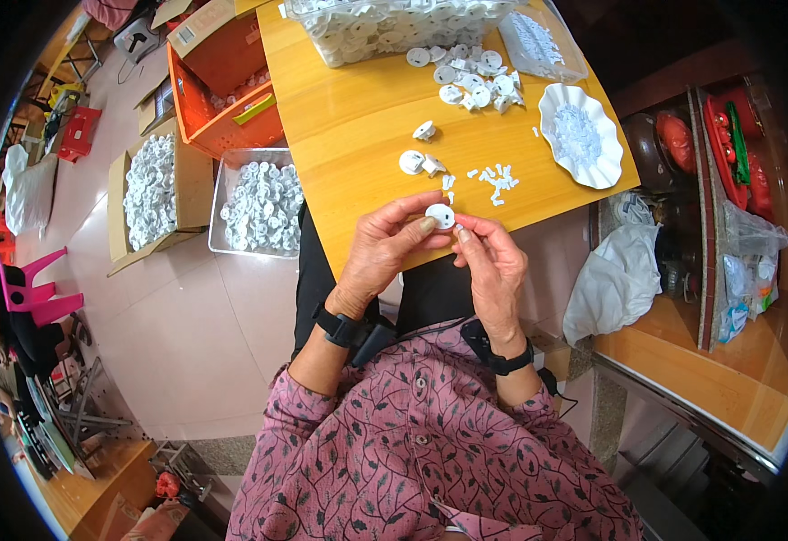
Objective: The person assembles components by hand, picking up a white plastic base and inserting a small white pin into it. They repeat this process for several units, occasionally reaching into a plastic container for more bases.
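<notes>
At the near edge of the yellow table (349,126), the left hand (385,242) held a white round part (440,216) between its thumb and fingers, pinched narrow, with the flat face up — maybe so the dark hole in it was easy to see. The right hand (495,268) had its thumb and finger close together at the part's right edge, perhaps to keep it steady, but you could not tell if they gripped the part or some tiny thing beside it. Just past the hands lay a few loose round parts (411,162) and a small spread of little white pieces (500,183), likely put there so the fingers did not have to reach far. A wavy white plate (603,179) on the right side held many more little pieces, and its raised rim probably kept them from rolling off. At the far end, a heap of round parts (479,83) lay in front of a big clear bin (314,36) full of them — a big store, it seemed, kept back to leave room for the hands.
</notes>
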`<act>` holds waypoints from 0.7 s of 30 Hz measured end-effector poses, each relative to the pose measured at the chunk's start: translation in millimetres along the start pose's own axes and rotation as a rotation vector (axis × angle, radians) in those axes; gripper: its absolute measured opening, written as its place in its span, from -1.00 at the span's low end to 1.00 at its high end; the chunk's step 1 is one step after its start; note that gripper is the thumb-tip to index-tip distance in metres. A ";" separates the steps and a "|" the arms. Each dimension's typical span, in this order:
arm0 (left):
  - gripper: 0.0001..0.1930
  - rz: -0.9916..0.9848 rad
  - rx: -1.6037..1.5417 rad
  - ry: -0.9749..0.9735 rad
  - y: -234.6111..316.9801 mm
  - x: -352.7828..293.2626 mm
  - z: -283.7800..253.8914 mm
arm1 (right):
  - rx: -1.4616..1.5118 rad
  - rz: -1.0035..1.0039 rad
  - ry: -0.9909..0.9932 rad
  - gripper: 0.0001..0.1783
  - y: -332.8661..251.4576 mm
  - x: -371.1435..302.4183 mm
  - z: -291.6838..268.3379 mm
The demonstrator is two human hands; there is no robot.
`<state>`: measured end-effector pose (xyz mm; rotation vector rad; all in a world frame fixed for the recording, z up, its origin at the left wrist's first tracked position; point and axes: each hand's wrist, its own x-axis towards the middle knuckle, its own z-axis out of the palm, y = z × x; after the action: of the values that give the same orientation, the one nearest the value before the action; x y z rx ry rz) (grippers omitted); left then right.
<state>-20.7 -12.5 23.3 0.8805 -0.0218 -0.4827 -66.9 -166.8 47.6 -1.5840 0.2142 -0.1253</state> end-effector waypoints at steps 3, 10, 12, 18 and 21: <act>-0.64 0.021 0.068 -0.009 0.2 -0.2 1.2 | 0.012 -0.026 0.004 -0.80 -1.4 0.6 0.5; -0.70 -0.008 0.322 -0.012 5.7 -2.7 6.0 | 0.006 -0.060 0.012 -0.80 -4.8 2.7 -0.6; -0.71 0.003 0.375 -0.035 4.3 -2.3 1.4 | -0.003 -0.064 0.008 -0.80 -4.8 3.1 -0.2; -0.73 -0.113 0.101 -0.005 3.3 0.5 -3.1 | -0.030 -0.072 0.012 -0.81 -7.9 3.4 5.3; -0.74 -0.071 0.062 0.030 2.4 2.4 -2.8 | 0.023 -0.015 0.055 -0.82 -12.2 2.2 8.1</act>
<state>-17.0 -10.2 22.9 0.9518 0.0218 -0.5372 -62.3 -159.1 59.4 -1.5609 0.2432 -0.1822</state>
